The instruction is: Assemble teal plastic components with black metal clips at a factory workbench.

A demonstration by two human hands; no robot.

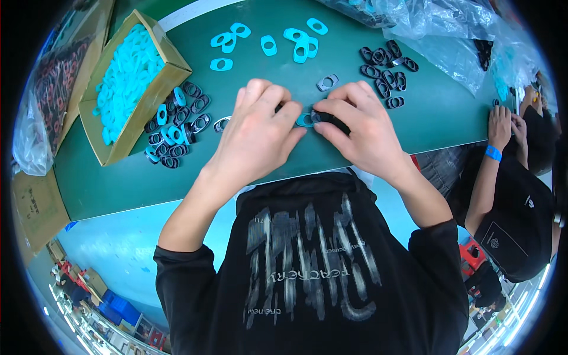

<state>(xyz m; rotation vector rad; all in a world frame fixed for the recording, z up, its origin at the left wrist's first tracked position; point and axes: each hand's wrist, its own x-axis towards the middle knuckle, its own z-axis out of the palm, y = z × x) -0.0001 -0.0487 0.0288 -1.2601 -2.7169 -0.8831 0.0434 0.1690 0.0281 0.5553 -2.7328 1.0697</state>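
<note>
Over the counter, a dark piece is pinched in the right grip beside a teal oval piece, seemingly for steadiness; whether the left grip is closed cannot be told. Loose teal pieces are spread nearby, perhaps for easy picking.

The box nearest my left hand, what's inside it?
The box holds heaped turquoise pieces, the top layer visible; whatever lies beneath, and the bottom, is covered.

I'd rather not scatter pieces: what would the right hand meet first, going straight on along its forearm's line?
Likely the grey ring just beyond the right hand, unless the hand is high enough to pass over it.
</note>
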